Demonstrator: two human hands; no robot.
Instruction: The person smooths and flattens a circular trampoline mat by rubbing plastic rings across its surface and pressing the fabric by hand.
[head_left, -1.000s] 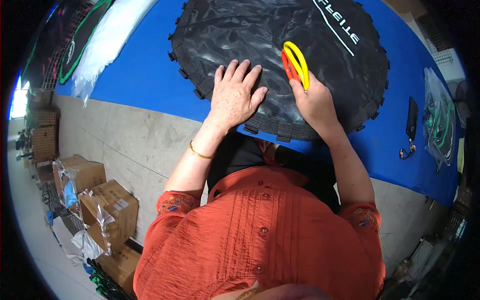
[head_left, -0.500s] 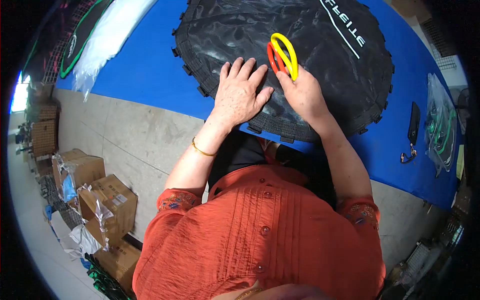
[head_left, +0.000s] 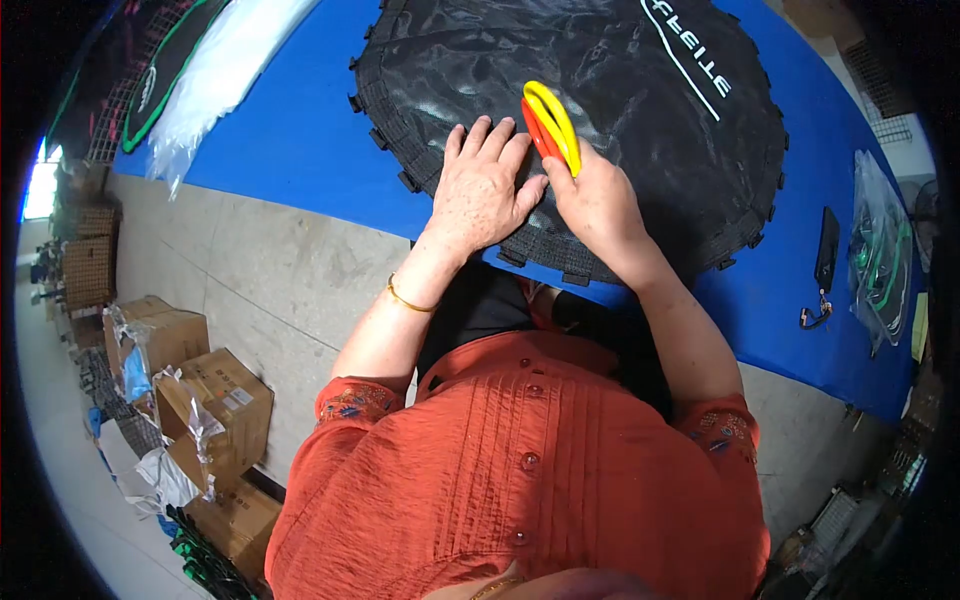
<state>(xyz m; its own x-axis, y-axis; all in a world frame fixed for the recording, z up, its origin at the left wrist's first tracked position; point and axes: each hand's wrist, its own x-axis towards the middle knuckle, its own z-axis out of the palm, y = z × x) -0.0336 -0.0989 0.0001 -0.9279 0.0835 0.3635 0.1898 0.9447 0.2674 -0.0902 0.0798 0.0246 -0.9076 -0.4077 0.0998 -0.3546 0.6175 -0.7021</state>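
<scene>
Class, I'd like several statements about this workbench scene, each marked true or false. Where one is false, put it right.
1. The right hand holds the tool with yellow and red handles. True.
2. The left hand is clenched in a fist. False: it lies flat, fingers extended, on the black mat.
3. A gold-coloured bracelet is worn on the left arm. True.
4. The mat rests on a green surface. False: the surface is blue.
5. White lettering shows on the mat. True.
6. The mat is square. False: its visible edge is rounded.
</scene>
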